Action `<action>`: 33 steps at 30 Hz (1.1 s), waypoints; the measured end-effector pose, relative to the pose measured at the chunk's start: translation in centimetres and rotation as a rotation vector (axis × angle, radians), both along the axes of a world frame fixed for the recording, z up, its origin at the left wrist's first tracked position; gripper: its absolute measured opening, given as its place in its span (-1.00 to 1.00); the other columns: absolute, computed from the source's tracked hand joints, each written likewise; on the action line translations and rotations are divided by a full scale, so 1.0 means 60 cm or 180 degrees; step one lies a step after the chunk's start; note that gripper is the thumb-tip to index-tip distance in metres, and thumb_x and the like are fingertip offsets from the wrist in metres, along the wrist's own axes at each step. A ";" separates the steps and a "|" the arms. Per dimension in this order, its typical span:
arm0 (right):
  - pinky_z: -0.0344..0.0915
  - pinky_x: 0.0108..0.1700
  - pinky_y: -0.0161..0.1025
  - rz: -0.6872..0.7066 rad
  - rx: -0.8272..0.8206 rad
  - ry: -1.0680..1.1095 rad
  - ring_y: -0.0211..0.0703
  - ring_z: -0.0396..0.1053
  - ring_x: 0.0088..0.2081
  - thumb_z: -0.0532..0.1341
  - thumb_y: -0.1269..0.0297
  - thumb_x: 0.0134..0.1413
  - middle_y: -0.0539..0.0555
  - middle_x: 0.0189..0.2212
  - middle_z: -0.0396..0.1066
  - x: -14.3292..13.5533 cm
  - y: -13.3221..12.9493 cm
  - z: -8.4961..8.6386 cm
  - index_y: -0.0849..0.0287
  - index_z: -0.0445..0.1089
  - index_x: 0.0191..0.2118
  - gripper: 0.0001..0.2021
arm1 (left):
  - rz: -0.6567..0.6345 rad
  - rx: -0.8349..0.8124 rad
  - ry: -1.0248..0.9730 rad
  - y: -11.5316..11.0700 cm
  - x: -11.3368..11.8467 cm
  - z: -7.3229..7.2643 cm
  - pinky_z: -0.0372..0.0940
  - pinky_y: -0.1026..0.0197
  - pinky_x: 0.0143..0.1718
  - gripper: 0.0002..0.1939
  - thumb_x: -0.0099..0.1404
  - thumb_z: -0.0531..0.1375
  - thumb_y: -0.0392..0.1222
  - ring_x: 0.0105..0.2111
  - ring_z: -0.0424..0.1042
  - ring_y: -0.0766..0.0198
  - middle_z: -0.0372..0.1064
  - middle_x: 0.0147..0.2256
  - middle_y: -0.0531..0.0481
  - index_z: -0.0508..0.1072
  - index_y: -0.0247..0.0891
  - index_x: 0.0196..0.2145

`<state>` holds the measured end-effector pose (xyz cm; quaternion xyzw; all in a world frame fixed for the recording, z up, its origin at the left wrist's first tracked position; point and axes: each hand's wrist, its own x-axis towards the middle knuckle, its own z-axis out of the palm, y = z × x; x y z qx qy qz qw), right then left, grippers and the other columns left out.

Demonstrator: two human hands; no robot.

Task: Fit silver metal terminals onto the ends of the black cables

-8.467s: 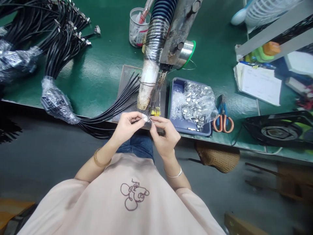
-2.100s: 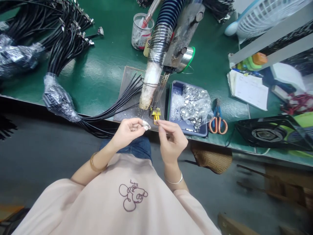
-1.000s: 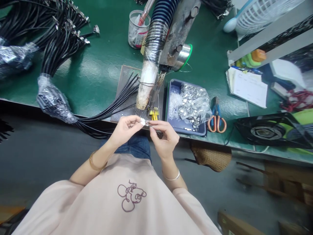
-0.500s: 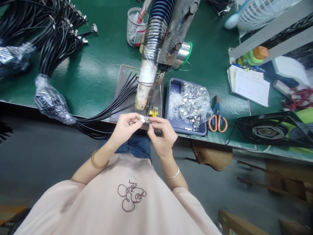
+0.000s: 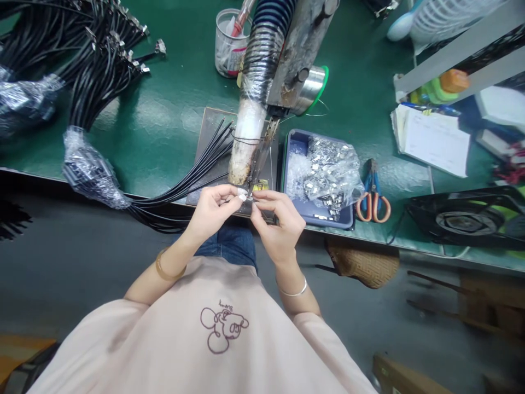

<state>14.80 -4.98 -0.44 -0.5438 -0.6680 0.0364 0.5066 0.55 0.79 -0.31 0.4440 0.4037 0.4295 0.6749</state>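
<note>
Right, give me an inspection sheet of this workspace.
Surface: green tabletop, a dark board on it, pale specks near the hands.
Job's things: blue tray holding a clear bag of small metal parts.
Grips: left hand pinches a tiny shiny piece; right hand is at that piece, its hold unclear.
Cables: black cables, wrapped in clear film partway, bare-looking ends over the board.
Clutter: orange-handled cutters, papers, tub.
Surroundings: black fan-like unit at right.
Co-workers: nothing seen.

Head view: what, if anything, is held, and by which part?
The left hand apparently pinches a small shiny piece; whether the right hand pinches it too, and which part, is unclear.
</note>
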 end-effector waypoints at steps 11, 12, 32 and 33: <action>0.56 -0.15 -0.20 0.0090 0.0057 -0.0223 -0.15 0.61 -0.19 0.29 0.56 0.14 0.07 -0.24 0.61 0.003 -0.005 -0.002 0.09 0.36 -0.32 -0.81 | -0.0222 -0.0164 0.0054 0.000 -0.005 0.000 0.16 0.35 -0.50 -0.80 -0.01 0.41 -0.15 -0.59 0.21 0.44 0.32 -0.61 0.12 0.54 -0.33 -0.50; 0.56 -0.15 -0.20 0.0087 0.0063 -0.0226 -0.15 0.61 -0.20 0.29 0.55 0.15 0.06 -0.25 0.62 0.004 -0.005 -0.003 0.09 0.36 -0.32 -0.81 | -0.0237 -0.0171 0.0056 0.000 -0.005 0.000 0.15 0.35 -0.50 -0.80 -0.01 0.41 -0.15 -0.58 0.20 0.44 0.32 -0.61 0.12 0.53 -0.33 -0.50; 0.43 -0.35 -0.29 0.0275 -0.0209 -0.0380 -0.24 0.48 -0.37 0.27 0.45 0.26 -0.01 -0.38 0.50 0.017 -0.009 0.009 0.10 0.44 -0.28 -0.89 | -0.0435 0.0198 0.0085 -0.020 -0.013 -0.002 0.34 0.31 -0.37 -0.92 0.08 0.34 -0.25 -0.50 0.40 0.35 0.51 -0.51 0.01 0.57 -0.32 -0.49; 0.42 -0.36 -0.29 0.0300 -0.0197 -0.0478 -0.24 0.48 -0.38 0.25 0.45 0.28 -0.02 -0.39 0.49 0.015 -0.008 0.008 0.10 0.42 -0.28 -0.89 | -0.0434 0.0204 0.0086 -0.021 -0.013 -0.002 0.33 0.31 -0.38 -0.92 0.08 0.34 -0.25 -0.50 0.39 0.35 0.51 -0.51 0.01 0.57 -0.32 -0.50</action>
